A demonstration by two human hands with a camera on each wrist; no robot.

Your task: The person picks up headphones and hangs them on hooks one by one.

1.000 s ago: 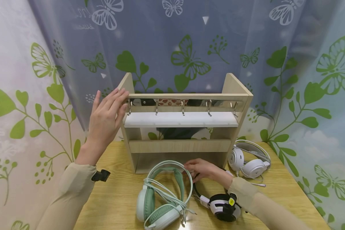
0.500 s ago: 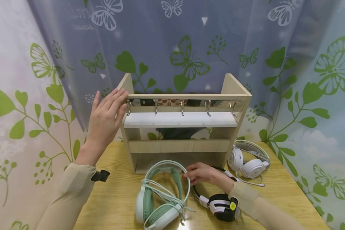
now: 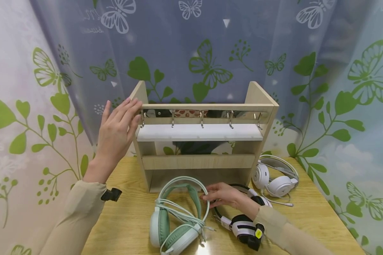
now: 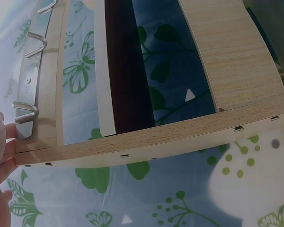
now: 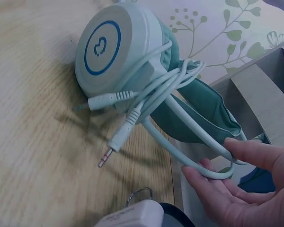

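Note:
In the head view my left hand [image 3: 116, 129] rests on the upper left corner of a wooden shelf rack [image 3: 199, 162], its fingers mostly straight. The left wrist view shows part of this hand [image 4: 1, 165] beside the metal hook strip [image 4: 29, 90]. My right hand [image 3: 225, 196] pinches the headband of the mint-green headphones [image 3: 175, 239] between thumb and fingers. A bundled cable [image 5: 168, 82] with two plugs hangs at an earcup in the right wrist view. Under my right forearm lies a black-and-white headset [image 3: 242, 228], partly hidden.
A white headset [image 3: 281, 186] lies on the wooden table [image 3: 121, 216], right of the rack. Several metal hooks [image 3: 202, 119] line the rack's upper front bar. A patterned curtain [image 3: 166, 42] hangs close behind and at both sides.
My right hand has shifted slightly down along the green headband, which has moved a little to the left. My left hand stays on the rack's corner.

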